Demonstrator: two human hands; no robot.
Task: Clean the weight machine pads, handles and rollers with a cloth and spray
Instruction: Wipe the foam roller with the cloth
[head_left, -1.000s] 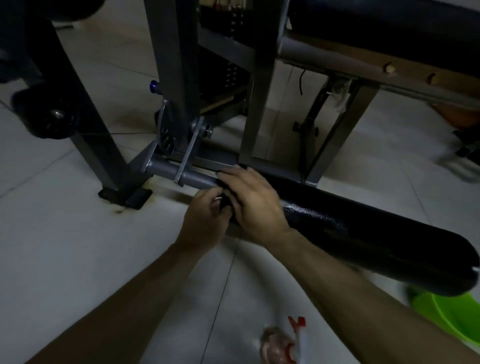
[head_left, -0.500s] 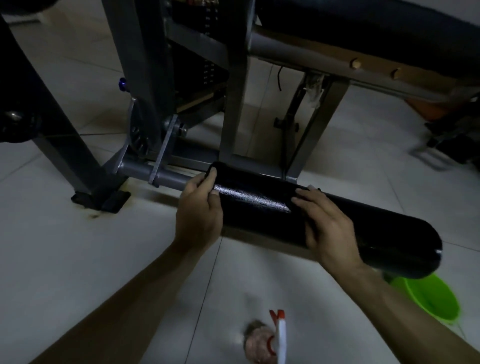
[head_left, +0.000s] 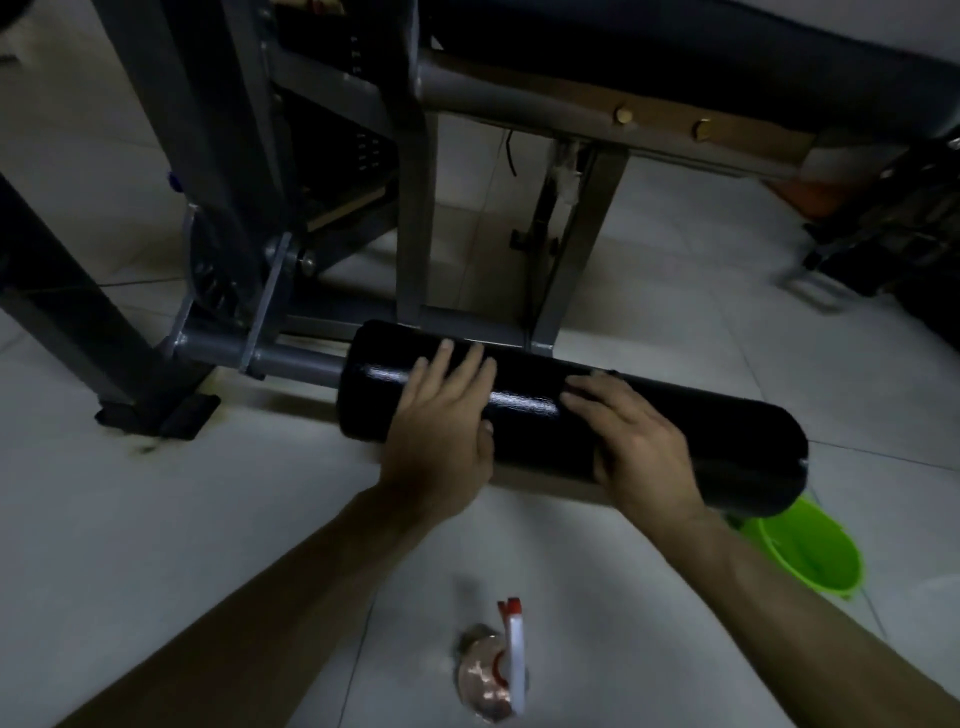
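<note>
Two bare hands rest on the black roller (head_left: 524, 415) of a weight machine, low over a pale tiled floor (head_left: 156, 519). The left hand (head_left: 441, 436) lies near the roller's inner end, fingers straight and together over the top, thumb against the near side. The right hand (head_left: 641, 447) lies further out toward the free end, fingers spread and barely bent across the glossy surface; whether anything sits under its palm cannot be told. The roller is mounted on a grey bar (head_left: 296, 358) jutting from the machine's frame (head_left: 410, 208). A spray bottle (head_left: 506, 670) is on the floor between the forearms, and a green bucket (head_left: 810, 556) sits near the roller's free end
</note>
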